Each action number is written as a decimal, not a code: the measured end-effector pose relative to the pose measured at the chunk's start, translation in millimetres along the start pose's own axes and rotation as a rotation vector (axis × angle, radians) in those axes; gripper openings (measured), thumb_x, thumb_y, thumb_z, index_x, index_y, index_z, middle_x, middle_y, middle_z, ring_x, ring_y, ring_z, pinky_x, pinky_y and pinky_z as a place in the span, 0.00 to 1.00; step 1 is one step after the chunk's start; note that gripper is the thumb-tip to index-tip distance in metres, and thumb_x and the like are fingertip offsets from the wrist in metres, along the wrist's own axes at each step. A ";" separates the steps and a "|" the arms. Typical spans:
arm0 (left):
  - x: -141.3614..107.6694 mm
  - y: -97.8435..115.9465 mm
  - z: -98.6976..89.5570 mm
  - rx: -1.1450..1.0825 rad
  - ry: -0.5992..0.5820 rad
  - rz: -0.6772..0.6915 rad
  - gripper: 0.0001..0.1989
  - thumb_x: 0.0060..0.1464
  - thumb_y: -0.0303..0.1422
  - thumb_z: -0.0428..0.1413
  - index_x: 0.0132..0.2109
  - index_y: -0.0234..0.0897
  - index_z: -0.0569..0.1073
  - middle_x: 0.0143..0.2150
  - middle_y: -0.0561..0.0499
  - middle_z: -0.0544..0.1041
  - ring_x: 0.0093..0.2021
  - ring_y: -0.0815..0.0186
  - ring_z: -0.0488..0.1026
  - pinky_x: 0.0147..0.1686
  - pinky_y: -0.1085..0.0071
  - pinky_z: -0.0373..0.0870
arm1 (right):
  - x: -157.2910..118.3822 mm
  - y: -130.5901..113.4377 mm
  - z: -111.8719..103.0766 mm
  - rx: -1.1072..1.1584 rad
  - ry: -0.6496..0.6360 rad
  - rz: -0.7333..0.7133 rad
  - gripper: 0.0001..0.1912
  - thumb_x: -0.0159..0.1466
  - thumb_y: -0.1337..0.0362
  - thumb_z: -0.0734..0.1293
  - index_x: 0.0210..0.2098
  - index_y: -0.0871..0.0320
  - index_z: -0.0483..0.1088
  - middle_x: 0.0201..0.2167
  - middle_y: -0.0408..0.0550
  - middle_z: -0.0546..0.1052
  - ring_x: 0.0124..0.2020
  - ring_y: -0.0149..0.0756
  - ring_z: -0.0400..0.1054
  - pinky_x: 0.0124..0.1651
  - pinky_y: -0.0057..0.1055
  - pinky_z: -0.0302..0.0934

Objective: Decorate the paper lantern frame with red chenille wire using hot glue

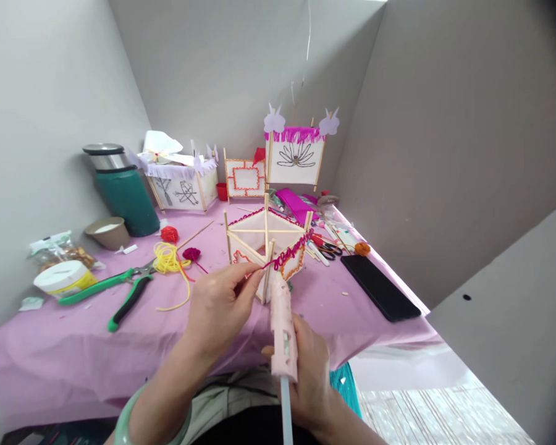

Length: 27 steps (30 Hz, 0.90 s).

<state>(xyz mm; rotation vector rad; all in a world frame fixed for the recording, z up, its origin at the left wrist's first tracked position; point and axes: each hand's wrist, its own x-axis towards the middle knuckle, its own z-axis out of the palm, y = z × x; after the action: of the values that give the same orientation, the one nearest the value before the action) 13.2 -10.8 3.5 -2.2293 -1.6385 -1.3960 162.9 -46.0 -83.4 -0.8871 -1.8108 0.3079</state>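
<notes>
No words, brands or numbers can be read. Well left of the left grip [222,303], the round white-and-yellow tub [67,275] and the clear plastic bag of brown pieces [60,252] show coloured patches too blurred to make out as print; the black rectangular phone [380,287], right of the right grip [312,371], bears nothing legible.

Lower right of centre: mostly open strip of tablecloth [322,290] between glue gun [282,322] and phone [380,287], passable. Stick frame [267,232] blocks centre; left of centre, pliers [132,299] and yellow yarn [167,258] obstruct.
</notes>
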 end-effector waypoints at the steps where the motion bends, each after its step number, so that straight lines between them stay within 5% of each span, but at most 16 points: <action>1: -0.5 -0.4 1.0 0.002 -0.007 -0.002 0.07 0.57 0.31 0.55 0.37 0.38 0.79 0.27 0.54 0.80 0.23 0.72 0.72 0.24 0.76 0.65 | -0.6 0.1 0.0 0.009 -0.002 0.017 0.15 0.62 0.62 0.58 0.48 0.59 0.60 0.23 0.42 0.67 0.20 0.36 0.63 0.22 0.31 0.58; 7: -2.3 -1.6 6.8 0.012 -0.071 -0.037 0.08 0.57 0.31 0.54 0.37 0.38 0.79 0.26 0.53 0.79 0.22 0.72 0.71 0.23 0.76 0.61 | -7.6 4.2 0.6 -0.020 0.025 0.003 0.10 0.63 0.60 0.60 0.43 0.56 0.61 0.27 0.44 0.69 0.24 0.37 0.64 0.25 0.32 0.58; 14: -3.3 -0.8 8.5 0.001 -0.131 -0.050 0.10 0.58 0.31 0.53 0.36 0.39 0.80 0.28 0.53 0.81 0.25 0.70 0.73 0.25 0.75 0.61 | -1.9 -0.8 -5.3 0.209 -0.050 0.063 0.04 0.62 0.62 0.60 0.35 0.54 0.59 0.23 0.40 0.65 0.20 0.33 0.59 0.22 0.30 0.54; 19: -4.3 -1.3 10.7 0.022 -0.141 -0.077 0.10 0.57 0.29 0.53 0.36 0.40 0.80 0.28 0.54 0.81 0.26 0.69 0.74 0.26 0.75 0.62 | -6.8 3.0 -5.6 0.282 -0.108 0.220 0.10 0.64 0.61 0.62 0.45 0.54 0.61 0.31 0.44 0.68 0.28 0.35 0.65 0.29 0.30 0.63; 27: -4.2 -1.9 12.5 0.015 -0.115 -0.063 0.09 0.57 0.30 0.54 0.37 0.39 0.80 0.31 0.53 0.81 0.28 0.68 0.76 0.28 0.74 0.63 | -9.6 6.6 -3.7 0.237 -0.050 0.240 0.19 0.66 0.57 0.61 0.56 0.51 0.58 0.36 0.49 0.71 0.33 0.41 0.71 0.33 0.33 0.68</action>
<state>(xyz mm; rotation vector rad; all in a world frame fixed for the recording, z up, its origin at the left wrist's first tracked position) 19.4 -6.7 -7.6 -2.3100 -1.7626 -1.2865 170.7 -48.8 -92.4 -0.9348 -1.6719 0.6877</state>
